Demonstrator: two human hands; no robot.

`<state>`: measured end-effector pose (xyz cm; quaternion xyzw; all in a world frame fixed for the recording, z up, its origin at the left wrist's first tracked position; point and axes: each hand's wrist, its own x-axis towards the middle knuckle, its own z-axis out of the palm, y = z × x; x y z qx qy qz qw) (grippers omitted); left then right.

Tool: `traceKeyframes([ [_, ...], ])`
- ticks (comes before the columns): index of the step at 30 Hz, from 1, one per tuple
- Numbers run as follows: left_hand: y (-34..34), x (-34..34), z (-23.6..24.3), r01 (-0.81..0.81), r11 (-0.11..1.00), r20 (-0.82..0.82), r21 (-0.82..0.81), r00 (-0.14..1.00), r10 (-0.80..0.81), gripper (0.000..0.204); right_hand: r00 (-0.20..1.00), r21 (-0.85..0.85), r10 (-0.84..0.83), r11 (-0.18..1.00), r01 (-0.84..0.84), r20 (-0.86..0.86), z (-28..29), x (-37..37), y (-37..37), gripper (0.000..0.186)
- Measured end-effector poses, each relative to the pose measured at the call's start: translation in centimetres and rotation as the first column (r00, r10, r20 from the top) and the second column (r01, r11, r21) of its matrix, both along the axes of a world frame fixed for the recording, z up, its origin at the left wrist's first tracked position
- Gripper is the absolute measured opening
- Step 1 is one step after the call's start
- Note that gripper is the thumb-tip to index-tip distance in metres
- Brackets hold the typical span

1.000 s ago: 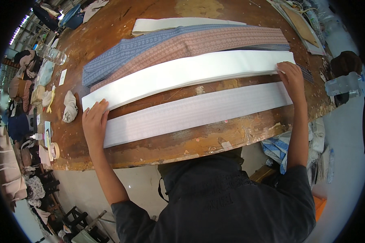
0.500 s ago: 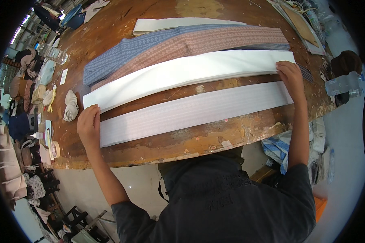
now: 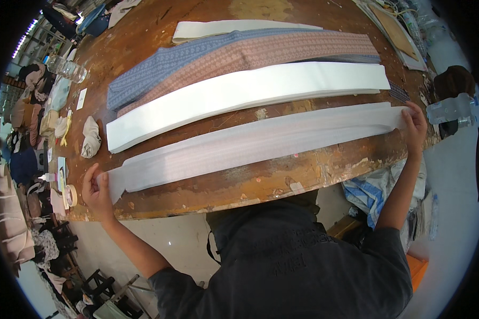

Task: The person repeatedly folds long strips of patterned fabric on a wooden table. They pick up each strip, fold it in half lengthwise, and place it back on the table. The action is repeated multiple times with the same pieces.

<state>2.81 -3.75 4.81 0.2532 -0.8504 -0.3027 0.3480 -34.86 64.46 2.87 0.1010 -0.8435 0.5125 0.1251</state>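
A thin white fabric strip (image 3: 261, 141) stretches across the front of the table, over a paler patterned strip that shows faintly through it. My left hand (image 3: 97, 194) pinches its left end between thumb and fingers. At the far right end, my right hand (image 3: 414, 125) has closed on the opposite corner. The strip's ends reach beyond the cloth beneath. Just behind lies a stack of white strips (image 3: 245, 101), touched by neither hand.
Behind the stack lie a pinkish-brown patterned strip (image 3: 303, 50), a blue patterned strip (image 3: 149, 77) and a cream strip (image 3: 234, 27). To the left are a crumpled cloth (image 3: 91, 138), a tape roll (image 3: 71, 195) and a plastic bottle (image 3: 66, 69). The wooden table (image 3: 239, 189) curves nearby.
Both hands have moved from the ends of the white stack toward me and outward. A thin white strip is now held between them above the near strip.
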Motion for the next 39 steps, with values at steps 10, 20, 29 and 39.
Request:
traceKeyframes([
  [10,1.8,-3.8,-1.6,0.132,0.983,0.385,0.129,0.907,-0.172,0.025,0.998,0.280,-0.025,0.960,0.006,0.063,-2.9,-2.2,-0.5,0.028],
  [20,2.0,-4.6,-1.9,0.149,0.988,0.463,0.040,0.873,-0.151,0.029,0.999,0.370,-0.028,0.929,0.021,0.016,-3.2,-1.7,-1.6,0.032],
  [29,1.3,-4.4,-2.3,0.160,0.986,0.426,0.048,0.889,-0.165,0.031,0.980,0.155,-0.070,0.987,0.041,0.188,-3.4,-0.4,0.8,0.036],
  [39,1.1,-4.4,-2.5,0.162,0.987,0.430,0.022,0.889,-0.155,0.030,0.979,0.180,-0.108,0.981,0.077,0.171,-4.7,-1.0,2.1,0.034],
])
